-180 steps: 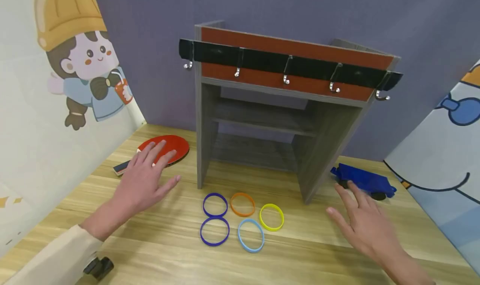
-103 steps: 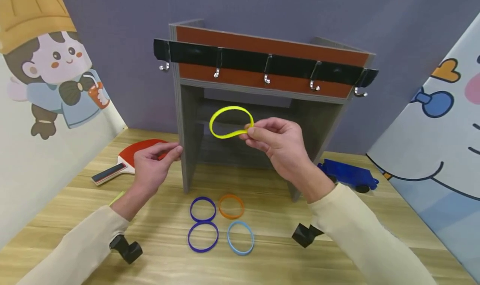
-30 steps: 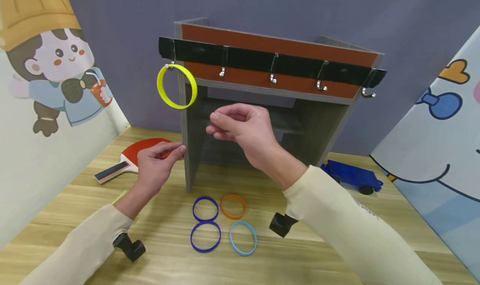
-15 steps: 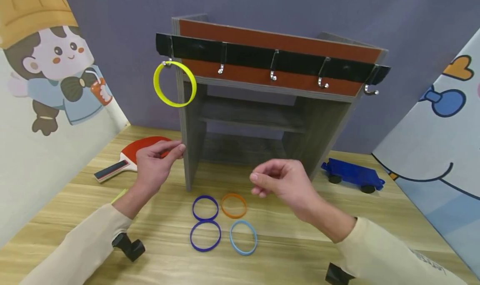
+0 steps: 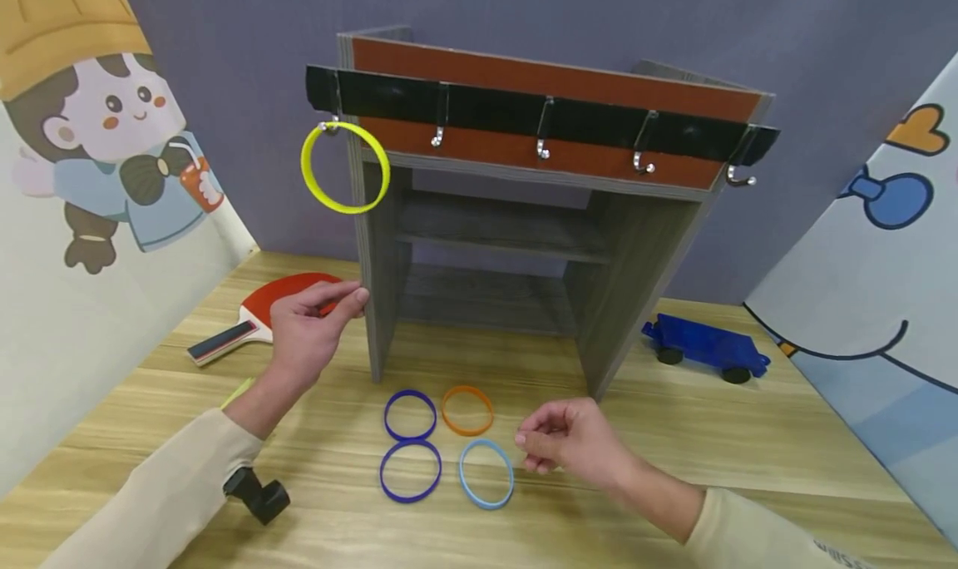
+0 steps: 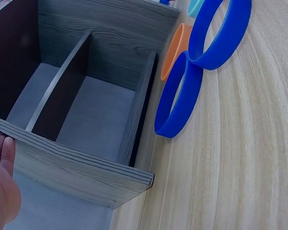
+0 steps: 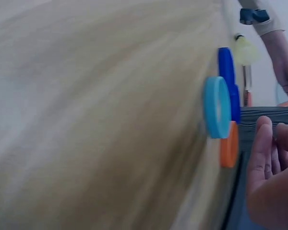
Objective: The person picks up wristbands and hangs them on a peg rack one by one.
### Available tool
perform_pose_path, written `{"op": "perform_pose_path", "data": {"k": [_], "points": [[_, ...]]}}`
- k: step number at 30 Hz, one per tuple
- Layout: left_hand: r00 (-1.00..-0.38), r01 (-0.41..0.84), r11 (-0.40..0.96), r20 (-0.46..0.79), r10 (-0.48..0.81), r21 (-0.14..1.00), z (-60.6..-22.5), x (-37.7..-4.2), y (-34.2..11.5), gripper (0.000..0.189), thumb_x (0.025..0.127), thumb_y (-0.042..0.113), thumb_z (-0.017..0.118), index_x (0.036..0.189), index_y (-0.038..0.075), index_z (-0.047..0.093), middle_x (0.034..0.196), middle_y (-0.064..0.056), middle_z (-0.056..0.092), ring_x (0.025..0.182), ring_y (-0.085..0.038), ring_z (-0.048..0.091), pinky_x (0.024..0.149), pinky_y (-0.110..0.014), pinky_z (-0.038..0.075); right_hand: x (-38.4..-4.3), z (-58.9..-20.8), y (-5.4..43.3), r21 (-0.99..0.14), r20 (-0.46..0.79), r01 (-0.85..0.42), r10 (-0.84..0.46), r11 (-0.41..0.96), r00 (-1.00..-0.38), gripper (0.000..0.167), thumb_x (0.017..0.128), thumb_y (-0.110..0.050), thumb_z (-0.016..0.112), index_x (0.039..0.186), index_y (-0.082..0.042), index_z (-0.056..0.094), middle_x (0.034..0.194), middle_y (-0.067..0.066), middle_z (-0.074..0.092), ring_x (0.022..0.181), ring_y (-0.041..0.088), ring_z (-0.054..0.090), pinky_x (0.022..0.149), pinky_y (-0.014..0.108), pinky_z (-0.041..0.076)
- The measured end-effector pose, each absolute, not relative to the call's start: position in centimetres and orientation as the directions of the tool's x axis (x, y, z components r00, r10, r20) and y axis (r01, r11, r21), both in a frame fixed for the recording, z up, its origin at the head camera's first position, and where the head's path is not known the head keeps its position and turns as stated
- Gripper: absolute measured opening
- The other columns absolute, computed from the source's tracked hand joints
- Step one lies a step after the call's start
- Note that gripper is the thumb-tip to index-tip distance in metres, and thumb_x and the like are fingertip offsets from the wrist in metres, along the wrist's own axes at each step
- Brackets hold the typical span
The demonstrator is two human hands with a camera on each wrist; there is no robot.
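Note:
My left hand holds the front edge of the left side panel of a small grey shelf unit, thumb and fingers at the edge; its fingertips show against the panel in the left wrist view. My right hand, fingers loosely bent around nothing, is just right of a light blue silicone wristband on the table. Beside that band lie an orange wristband and two dark blue wristbands, which touch each other. A yellow wristband hangs from the leftmost hook of the black hook rail.
Several silver hooks, including one at the far right, carry nothing. A red table tennis bat lies behind my left hand. A blue toy car stands right of the unit. A yellowish shuttlecock shows near my left forearm.
Six seconds ago the yellow wristband lay on the table; my right hand lifted it and hung it, then came down beside the light blue band. My left hand moved to the panel and stayed.

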State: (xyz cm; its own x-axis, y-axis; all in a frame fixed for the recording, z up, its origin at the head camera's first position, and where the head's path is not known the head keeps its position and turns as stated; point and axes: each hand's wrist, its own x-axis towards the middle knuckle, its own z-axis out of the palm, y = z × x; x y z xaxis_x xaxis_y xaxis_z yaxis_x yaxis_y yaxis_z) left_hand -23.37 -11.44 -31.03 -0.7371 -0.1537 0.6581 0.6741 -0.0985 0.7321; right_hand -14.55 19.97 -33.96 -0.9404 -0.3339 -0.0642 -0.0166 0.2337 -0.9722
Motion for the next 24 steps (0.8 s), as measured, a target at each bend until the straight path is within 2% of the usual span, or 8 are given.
{"op": "perform_pose_path", "data": {"k": [6,14,18,24], "points": [[-0.735,0.676,-0.109,0.659,-0.157,0.728,-31.7,-24.1,-11.7,0.021,0.078,-0.012,0.071,0.094,-0.023,0.063,0.078,-0.006,0.068,0.063,-0.014,0.066,0.067,-0.023,0.057,-14.3,-35.8,20.1,-0.972,-0.147,0.073,-0.338,0.222,-0.93,0.018,0.085,-0.002,0.069,0.094,0.012,0.063,0.077,0.014,0.064,0.065,0.021,0.065,0.058,0.027,0.057],[-0.746,0.662,-0.096,0.643,-0.175,0.743,-32.9,-25.1,-12.1,0.02,0.077,-0.011,0.072,0.096,-0.015,0.068,0.08,-0.007,0.069,0.064,-0.014,0.067,0.068,-0.025,0.057,-14.1,-37.0,19.9,-0.964,-0.226,0.155,-0.357,0.218,-0.906,0.017,0.083,0.0,0.07,0.093,0.009,0.06,0.078,0.015,0.063,0.066,0.022,0.066,0.06,0.033,0.059],[-0.733,0.679,-0.113,0.66,-0.163,0.726,-32.9,-25.0,-12.1,0.021,0.077,-0.009,0.073,0.096,-0.017,0.067,0.08,-0.009,0.069,0.064,-0.015,0.067,0.068,-0.025,0.057,-14.2,-37.1,19.7,-0.957,-0.237,0.154,-0.351,0.247,-0.906,0.018,0.082,-0.002,0.072,0.092,0.008,0.06,0.077,0.015,0.064,0.065,0.022,0.066,0.06,0.035,0.059],[-0.716,0.697,-0.119,0.681,-0.152,0.707,-32.9,-25.1,-12.0,0.02,0.077,-0.011,0.072,0.096,-0.017,0.067,0.079,-0.006,0.068,0.064,-0.015,0.066,0.067,-0.024,0.057,-14.6,-37.1,19.6,-0.953,-0.236,0.144,-0.357,0.267,-0.903,0.018,0.08,-0.002,0.075,0.088,0.007,0.061,0.073,0.015,0.063,0.061,0.022,0.065,0.059,0.037,0.059]]}}
